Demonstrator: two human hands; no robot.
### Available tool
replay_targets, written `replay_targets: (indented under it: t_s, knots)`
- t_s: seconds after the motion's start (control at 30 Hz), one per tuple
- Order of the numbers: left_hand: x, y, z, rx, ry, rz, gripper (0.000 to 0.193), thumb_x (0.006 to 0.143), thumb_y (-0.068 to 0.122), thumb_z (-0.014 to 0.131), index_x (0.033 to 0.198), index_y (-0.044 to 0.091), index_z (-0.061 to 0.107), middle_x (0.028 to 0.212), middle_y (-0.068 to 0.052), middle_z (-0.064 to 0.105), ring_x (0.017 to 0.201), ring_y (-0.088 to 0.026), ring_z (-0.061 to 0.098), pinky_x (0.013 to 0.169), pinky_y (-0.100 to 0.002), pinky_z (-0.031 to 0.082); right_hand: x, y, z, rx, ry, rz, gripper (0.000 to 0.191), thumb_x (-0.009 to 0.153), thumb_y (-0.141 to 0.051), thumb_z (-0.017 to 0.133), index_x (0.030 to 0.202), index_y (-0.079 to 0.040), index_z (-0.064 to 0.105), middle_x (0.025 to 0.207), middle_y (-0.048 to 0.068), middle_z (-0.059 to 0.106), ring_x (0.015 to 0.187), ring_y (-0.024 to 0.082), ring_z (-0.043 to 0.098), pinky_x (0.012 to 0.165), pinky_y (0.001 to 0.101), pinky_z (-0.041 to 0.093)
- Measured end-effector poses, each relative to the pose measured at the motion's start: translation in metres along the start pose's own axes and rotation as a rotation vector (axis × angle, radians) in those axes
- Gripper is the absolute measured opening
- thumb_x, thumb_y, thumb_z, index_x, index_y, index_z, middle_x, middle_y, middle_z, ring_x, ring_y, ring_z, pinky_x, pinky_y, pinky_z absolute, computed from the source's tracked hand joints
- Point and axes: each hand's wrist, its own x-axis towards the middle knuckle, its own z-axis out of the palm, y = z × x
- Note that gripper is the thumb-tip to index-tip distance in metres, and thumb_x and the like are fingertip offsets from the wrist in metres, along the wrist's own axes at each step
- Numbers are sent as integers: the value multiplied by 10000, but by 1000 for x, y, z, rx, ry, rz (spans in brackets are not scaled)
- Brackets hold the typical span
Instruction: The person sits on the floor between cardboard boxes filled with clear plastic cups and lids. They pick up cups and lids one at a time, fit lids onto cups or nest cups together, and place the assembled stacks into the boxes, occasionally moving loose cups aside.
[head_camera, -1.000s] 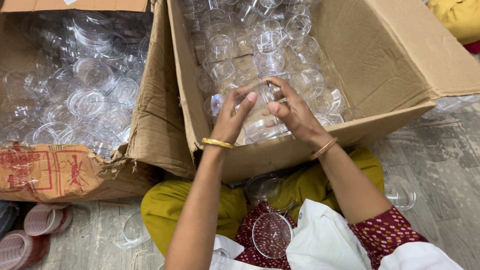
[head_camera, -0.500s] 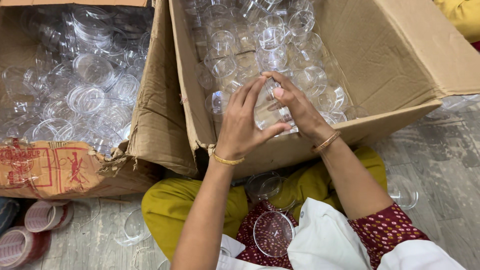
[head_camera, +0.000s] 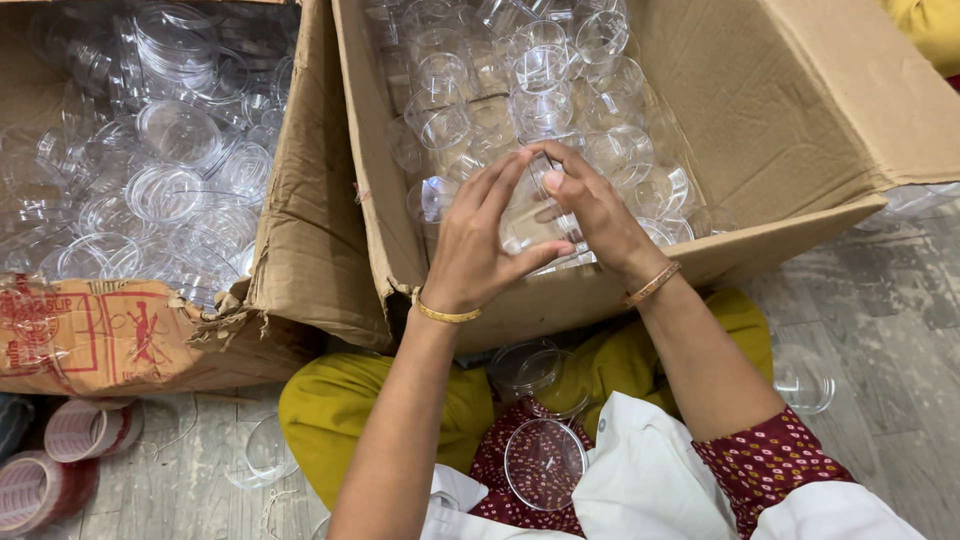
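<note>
We hold a clear cup (head_camera: 528, 215) over the box (head_camera: 760, 130), left hand (head_camera: 478, 250) and right hand (head_camera: 598, 215) fingers clamped on it.

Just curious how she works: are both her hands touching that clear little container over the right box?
Touching. The head view shows the left hand and right hand wrapped around the clear container, thumb and fingers pressed on its sides.

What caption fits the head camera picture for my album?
Left hand and right hand hold a clear plastic jar over a cardboard box of jars.
</note>
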Motion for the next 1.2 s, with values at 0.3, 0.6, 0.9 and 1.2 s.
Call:
replay_targets:
  t_s: [0.3, 0.6, 0.9, 1.2]
  knots:
    - [-3, 17, 9, 160, -94, -107, 1183, 622, 477, 927, 1490, -79, 348, 1489, -253, 464, 1384, -429, 420, 1173, -491, 370, 13, 13, 3, -129, 72, 107, 627, 949, -490, 588, 1378, -33, 568, 1303, 87, 637, 1214, 169, 571, 1044, 312, 439]
    - [-3, 7, 12, 102, -92, -102, 1146, 650, 434, 943, 1490, -79, 356, 1484, -255, 482, 1392, -415, 460, 1195, -469, 364, 12, 11, 3, -196, 113, 136, 589, 961, -475, 560, 1350, -34, 579, 1268, 96, 661, 1217, 169, 578, 1062, 315, 431]
    - [-4, 7, 9, 87, -110, -97, 1142, 641, 435, 943, 1492, -70, 373, 1491, -252, 491, 1386, -410, 476, 1200, -476, 357, 12, 21, -1, -189, 89, 172, 627, 947, -463, 533, 1405, -36, 516, 1330, 118, 625, 1263, 221, 574, 992, 380, 497]
    - [-8, 9, 6, 42, -105, -95, 1113, 647, 409, 943, 1498, -44, 388, 1473, -248, 510, 1383, -420, 478, 1183, -486, 377, 10, 31, -4, -244, -16, 73, 583, 1017, -460, 473, 1439, -58, 501, 1399, 164, 613, 1344, 249, 538, 1097, 372, 428]
